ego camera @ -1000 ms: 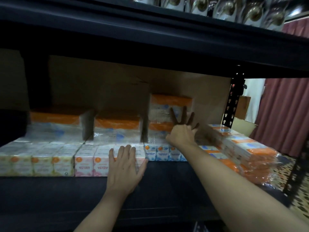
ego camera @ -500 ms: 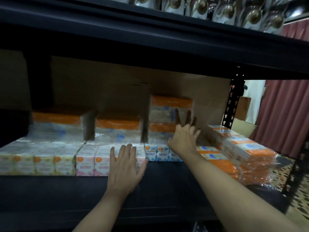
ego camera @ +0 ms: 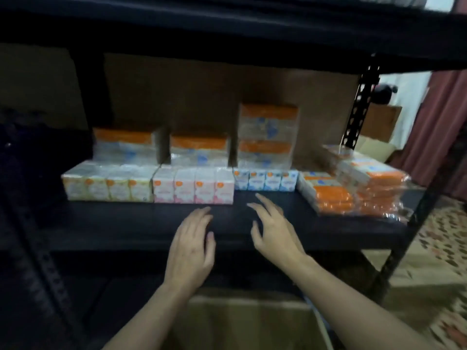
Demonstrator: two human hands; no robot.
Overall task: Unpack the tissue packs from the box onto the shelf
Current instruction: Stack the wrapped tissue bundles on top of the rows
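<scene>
Nothing is held: the left hand and right hand hover with relaxed fingers over the shelf front. The pink tissue packs lie just beyond the left fingertips, the blue tissue packs beyond the right. They are judged light, soft and film-slick, best pinched across opposite sides. What seems to be the box sits below the wrists.

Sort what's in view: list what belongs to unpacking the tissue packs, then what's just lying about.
Job: yellow tissue packs, pink tissue packs, blue tissue packs, orange wrapped bundles, shelf, cardboard box below, left hand, right hand.
Lying about: red curtain, patterned floor, brown box behind.
</scene>
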